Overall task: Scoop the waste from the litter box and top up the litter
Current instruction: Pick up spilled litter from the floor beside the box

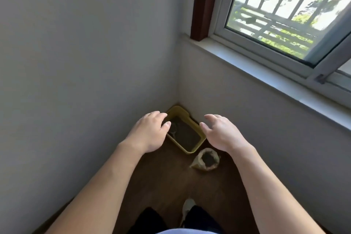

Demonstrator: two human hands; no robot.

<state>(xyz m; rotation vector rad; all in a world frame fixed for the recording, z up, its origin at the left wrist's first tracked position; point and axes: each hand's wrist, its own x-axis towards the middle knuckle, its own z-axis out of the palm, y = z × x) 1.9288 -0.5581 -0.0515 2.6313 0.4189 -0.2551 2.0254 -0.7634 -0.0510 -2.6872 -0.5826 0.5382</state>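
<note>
Wall corner: left hand, right hand outstretched.

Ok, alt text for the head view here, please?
The left hand and right hand, open and empty, reach toward a yellow litter box in a room corner. An open bag stands on the floor beside it; a window is upper right.

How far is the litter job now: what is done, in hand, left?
Nothing looks done yet. The left hand and right hand are empty, held out toward the yellow litter box. Scooping, then topping up from the open bag beside it, is all left.
</note>
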